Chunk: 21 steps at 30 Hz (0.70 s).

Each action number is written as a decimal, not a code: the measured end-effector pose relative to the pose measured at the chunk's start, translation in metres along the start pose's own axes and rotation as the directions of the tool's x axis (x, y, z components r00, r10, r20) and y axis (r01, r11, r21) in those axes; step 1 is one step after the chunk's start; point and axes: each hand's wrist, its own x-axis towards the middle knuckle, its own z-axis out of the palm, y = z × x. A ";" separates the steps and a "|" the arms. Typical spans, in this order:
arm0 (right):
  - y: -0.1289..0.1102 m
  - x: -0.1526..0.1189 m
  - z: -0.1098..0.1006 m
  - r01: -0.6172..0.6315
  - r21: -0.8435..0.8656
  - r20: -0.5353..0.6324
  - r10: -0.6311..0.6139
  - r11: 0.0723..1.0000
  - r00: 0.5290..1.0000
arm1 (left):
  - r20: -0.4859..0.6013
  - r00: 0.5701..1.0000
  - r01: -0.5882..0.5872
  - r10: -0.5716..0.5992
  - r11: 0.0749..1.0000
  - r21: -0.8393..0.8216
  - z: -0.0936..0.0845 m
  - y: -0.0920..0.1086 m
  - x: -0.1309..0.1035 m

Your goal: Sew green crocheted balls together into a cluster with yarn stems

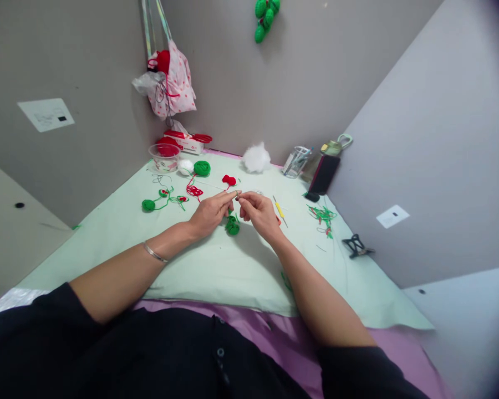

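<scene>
Over the pale green cloth [216, 271], something thin, maybe a needle or thread end [238, 193], is pinched between the left hand [210, 213] fingertips, too small to be made out properly. It's met by the right hand [260, 215], fingers pressed together right beside it. A little green crochet piece [232, 225] is lying on the cloth just below both hands, and a yellow-handled hook [279, 210] is parked near the right hand.

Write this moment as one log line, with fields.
left hand: pinches thin needle | right hand: fingertips at needle, contact unclear | below hands: green yarn piece on pale green cloth
</scene>
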 end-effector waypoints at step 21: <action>0.007 0.001 -0.001 0.016 -0.110 0.004 -0.015 0.994 1.000 | 0.083 0.995 -0.088 0.061 0.920 0.381 -0.002 0.005 -0.002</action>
